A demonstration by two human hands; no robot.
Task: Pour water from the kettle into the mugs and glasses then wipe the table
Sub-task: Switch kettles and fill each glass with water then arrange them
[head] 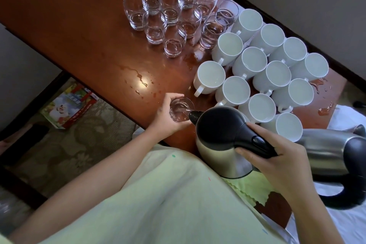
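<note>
Over table edge, hands grip kettle [221, 144] and glass [180, 110].

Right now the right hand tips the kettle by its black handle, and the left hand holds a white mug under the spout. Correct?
Not quite. The left hand holds a clear glass, not a white mug, as the head view shows. The right hand does tip the kettle by its black handle, spout over that glass.

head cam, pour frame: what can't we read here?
- Head view: water level inside the held kettle is hidden by its lid and steel wall.
- Second kettle is cut off by the right edge.
- Fill of the white mugs is unreadable, white on white.
- Yellow cloth is partly hidden under the kettle and the right hand.
</note>
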